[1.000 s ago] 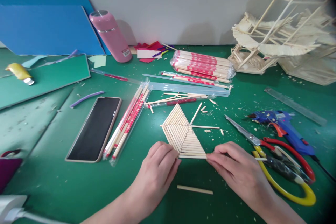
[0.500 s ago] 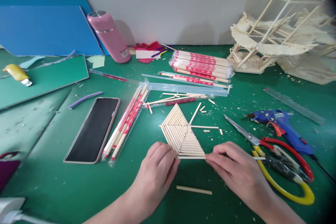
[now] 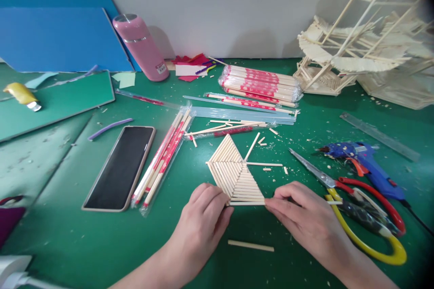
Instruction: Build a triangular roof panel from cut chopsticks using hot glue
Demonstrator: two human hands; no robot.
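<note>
A partly filled panel of short wooden sticks [image 3: 233, 171] lies on the green table, with bare spokes on its right side. Along its near edge runs a wooden stick [image 3: 247, 203], pinched at its left by my left hand [image 3: 205, 216] and at its right by my right hand [image 3: 301, 216]. The stick's far end sticks out past my right hand, over the scissors' handle. Fingers of both hands are closed, and their tips touch the panel's near corners. Closer to me lies a loose cut stick [image 3: 251, 245].
Scissors [image 3: 313, 168] with red and yellow handles and a blue glue gun [image 3: 364, 162] lie at right. Wrapped chopsticks [image 3: 166, 153] and a phone [image 3: 118, 169] are at left. Behind stand a pink bottle [image 3: 140, 47] and a stick-built model [image 3: 349, 54].
The stick's protruding end beside my right hand has shifted very slightly. Both hands otherwise keep their places at the panel's near edge.
</note>
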